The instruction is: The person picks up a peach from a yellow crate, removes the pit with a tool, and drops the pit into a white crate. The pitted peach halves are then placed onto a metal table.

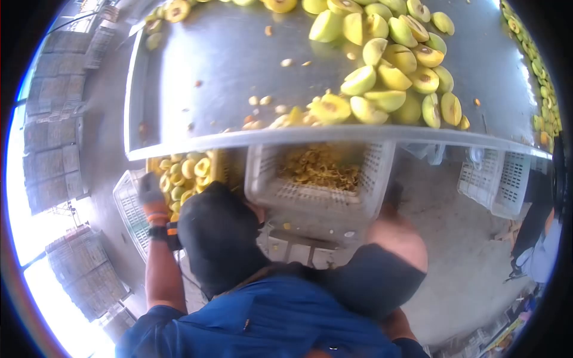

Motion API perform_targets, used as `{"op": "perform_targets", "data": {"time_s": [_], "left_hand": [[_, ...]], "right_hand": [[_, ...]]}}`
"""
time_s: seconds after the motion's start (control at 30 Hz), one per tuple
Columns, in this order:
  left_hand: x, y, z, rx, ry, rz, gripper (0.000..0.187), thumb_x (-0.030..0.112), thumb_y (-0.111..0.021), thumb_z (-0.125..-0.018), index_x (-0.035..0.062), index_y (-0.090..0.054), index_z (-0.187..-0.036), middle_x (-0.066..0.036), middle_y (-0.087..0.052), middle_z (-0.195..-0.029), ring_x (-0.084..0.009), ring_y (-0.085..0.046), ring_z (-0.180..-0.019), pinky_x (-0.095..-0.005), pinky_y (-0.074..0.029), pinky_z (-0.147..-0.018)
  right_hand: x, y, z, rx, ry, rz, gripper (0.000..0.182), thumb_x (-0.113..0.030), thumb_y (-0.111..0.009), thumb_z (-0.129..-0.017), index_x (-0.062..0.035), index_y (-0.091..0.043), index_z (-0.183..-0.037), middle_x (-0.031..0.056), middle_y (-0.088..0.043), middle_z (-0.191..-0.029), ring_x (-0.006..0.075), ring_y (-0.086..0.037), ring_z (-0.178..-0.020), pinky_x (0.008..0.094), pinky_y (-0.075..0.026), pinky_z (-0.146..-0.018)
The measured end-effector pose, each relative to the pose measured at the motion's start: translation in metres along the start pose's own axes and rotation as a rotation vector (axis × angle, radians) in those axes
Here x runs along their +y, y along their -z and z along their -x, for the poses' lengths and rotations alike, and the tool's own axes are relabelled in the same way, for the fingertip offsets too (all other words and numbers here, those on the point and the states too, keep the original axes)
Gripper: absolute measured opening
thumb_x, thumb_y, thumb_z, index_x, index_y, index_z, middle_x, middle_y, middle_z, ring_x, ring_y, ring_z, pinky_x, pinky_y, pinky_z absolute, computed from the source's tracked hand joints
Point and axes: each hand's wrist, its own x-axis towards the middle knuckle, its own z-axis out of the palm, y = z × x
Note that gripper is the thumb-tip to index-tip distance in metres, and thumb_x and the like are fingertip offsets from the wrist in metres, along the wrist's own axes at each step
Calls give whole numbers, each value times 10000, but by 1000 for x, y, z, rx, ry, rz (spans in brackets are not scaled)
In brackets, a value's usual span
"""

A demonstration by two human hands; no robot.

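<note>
My left hand (151, 194), in a dark glove with an orange cuff, is at the left side of a yellow crate (222, 164). Its fingers are blurred, so their grip cannot be made out. Inside that crate lie halved, hollowed yellow fruits (188, 170) that look like peaches. A white crate (253, 179) stands just left of the yellow one's right neighbour space, between my knees, with brownish-yellow scraps (322, 170) in it. My right forearm (399, 325) shows at the lower right beside my thigh; the hand itself is hidden.
A metal table (239, 53) with a raised rim spans the front, bearing cut yellow-green fruits (394, 77) and loose pits (286, 62). Another white crate (495, 179) stands under its right end. A person (540, 250) is at the far right. Stacked crates (57, 125) line the left.
</note>
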Motion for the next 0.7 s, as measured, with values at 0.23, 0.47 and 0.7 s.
{"op": "perform_targets", "data": {"time_s": [0.23, 0.47, 0.7], "left_hand": [[195, 5, -76, 290, -121, 593, 208, 101, -668, -1044, -14, -734, -1204, -68, -753, -1060, -131, -677, -852, -280, -558, -789], [424, -58, -38, -640, -513, 428, 350, 181, -755, -998, 31, -709, -1311, -133, -766, -1176, -188, -732, -1013, -335, -576, -885], [491, -91, 22, -719, -407, 439, 506, 355, -873, -880, 46, -754, -1263, -185, -789, -1139, -287, -760, -1010, -394, -587, -911]], "right_hand": [[-37, 17, -4, -28, -56, 25, 275, -344, -644, -1018, -70, -665, -1004, 61, -668, -826, 165, -620, -655, 376, -493, -575], [-31, 37, 2, 1, 59, 28, 272, -325, -651, -1007, -54, -680, -1008, 76, -690, -839, 174, -639, -664, 388, -503, -573], [43, 143, -46, 107, 72, 7, 269, -305, -658, -997, -39, -695, -1012, 91, -713, -851, 183, -657, -674, 400, -512, -571]]}}
